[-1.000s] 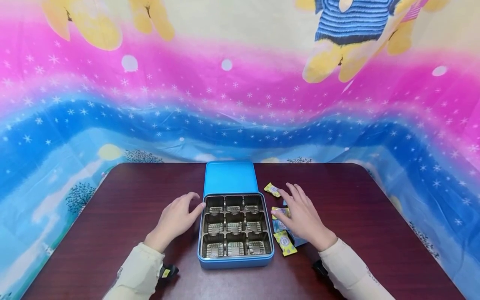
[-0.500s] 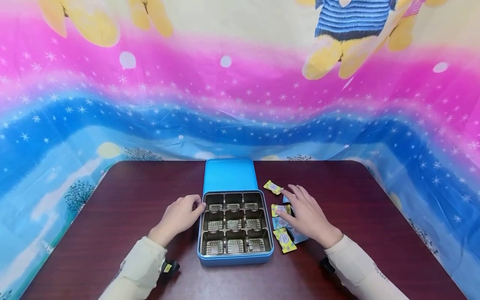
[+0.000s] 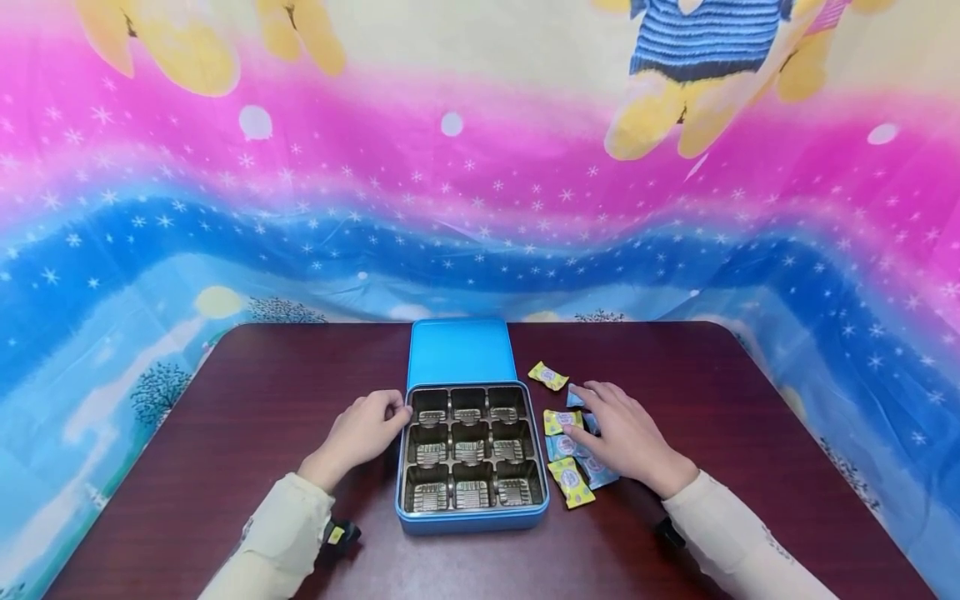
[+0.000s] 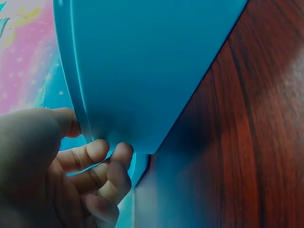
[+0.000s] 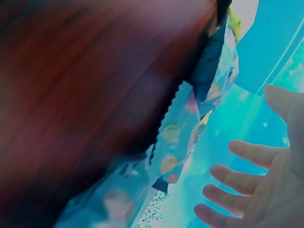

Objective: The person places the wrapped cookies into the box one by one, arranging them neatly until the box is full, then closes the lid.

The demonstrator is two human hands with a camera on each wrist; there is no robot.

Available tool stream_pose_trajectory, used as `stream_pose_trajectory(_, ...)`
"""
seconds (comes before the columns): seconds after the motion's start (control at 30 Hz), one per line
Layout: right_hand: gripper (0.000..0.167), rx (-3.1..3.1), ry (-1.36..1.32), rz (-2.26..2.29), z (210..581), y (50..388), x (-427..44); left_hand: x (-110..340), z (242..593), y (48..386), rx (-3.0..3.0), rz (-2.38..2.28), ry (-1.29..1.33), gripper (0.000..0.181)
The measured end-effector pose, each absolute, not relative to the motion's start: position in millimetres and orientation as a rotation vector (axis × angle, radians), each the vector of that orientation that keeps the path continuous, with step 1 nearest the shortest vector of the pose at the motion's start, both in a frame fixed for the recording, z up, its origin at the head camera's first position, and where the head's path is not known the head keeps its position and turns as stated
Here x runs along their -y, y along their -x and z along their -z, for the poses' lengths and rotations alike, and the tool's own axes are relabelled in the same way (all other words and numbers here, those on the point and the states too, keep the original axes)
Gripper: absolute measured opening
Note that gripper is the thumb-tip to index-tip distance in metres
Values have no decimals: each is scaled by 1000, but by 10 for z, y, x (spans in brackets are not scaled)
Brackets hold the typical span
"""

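My left hand (image 3: 363, 429) holds the far left side of a blue tin (image 3: 472, 523), thumb at its rim and curled fingers against its outer wall, as the left wrist view shows. A dark plastic tray (image 3: 489, 467) with bare square compartments fills the tin. Right of it, my right hand (image 3: 626, 435) hovers with spread fingers over small wrapped candies. Yellow ones (image 3: 572, 483) and blue ones (image 3: 597, 472) lie there, partly hidden by the hand. In the right wrist view, the fingers stand apart from a blue candy wrapper (image 5: 173, 137).
The tin's blue lid (image 3: 460, 352) lies or leans open behind it. One yellow candy (image 3: 548, 376) sits apart, farther back. The dark wooden table (image 3: 292, 375) ends at a colourful printed cloth (image 3: 480, 208).
My right hand has drawn back slightly to the right, baring more of the candies. The left hand's fingers have curled in closer at the tin's edge.
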State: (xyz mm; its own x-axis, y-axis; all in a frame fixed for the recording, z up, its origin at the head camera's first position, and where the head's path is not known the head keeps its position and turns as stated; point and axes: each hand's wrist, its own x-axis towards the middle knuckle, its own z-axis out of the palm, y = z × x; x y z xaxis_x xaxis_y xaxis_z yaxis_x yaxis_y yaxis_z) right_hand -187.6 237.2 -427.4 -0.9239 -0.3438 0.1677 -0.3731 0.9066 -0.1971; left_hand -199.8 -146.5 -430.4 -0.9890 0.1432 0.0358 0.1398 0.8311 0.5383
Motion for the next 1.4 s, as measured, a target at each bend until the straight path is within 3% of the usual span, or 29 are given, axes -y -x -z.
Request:
stream_pose_trajectory(1.03,56,3048,-502,-444,4180,1858,-2837,1396,4374,1998,-3004,-852,-173,27)
stream_pose_trajectory(1.4,48,3079,-688,-662,4180,2026,-3059,1388,4378,1984,-3022,-840,-177,27)
